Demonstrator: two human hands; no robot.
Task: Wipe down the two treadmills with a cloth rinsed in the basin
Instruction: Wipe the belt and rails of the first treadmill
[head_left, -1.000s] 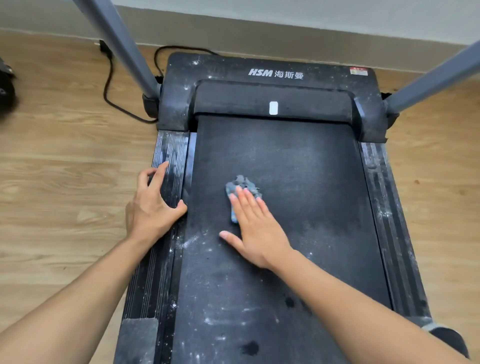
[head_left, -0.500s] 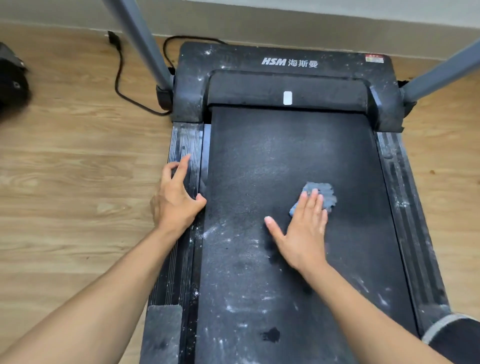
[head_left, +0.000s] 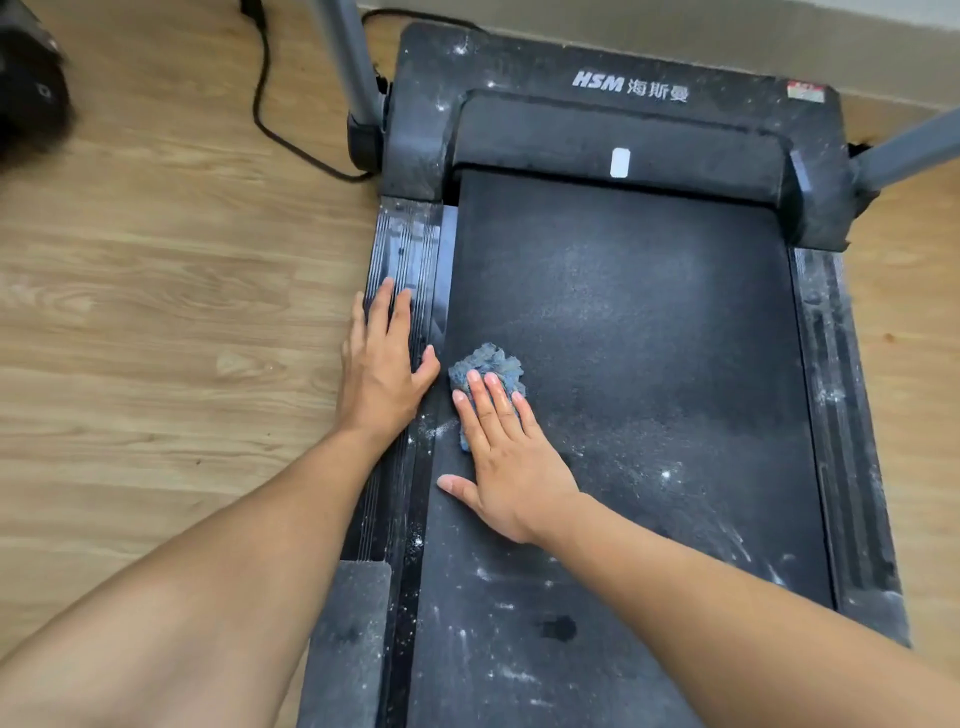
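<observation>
Because the right hand (head_left: 511, 457) only presses the cloth (head_left: 485, 371) with straight fingers at the belt (head_left: 649, 338) edge, beside the left hand (head_left: 384, 364) spread flat on the rail (head_left: 410, 244), the cloth could slip free, smearing dust (head_left: 665, 473).

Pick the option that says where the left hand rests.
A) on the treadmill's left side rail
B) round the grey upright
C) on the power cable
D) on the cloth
A: the left hand lies flat on the left side rail; the right hand presses the cloth.

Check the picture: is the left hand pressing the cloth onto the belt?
No, the right hand presses the cloth; the left hand rests on the side rail.
</observation>
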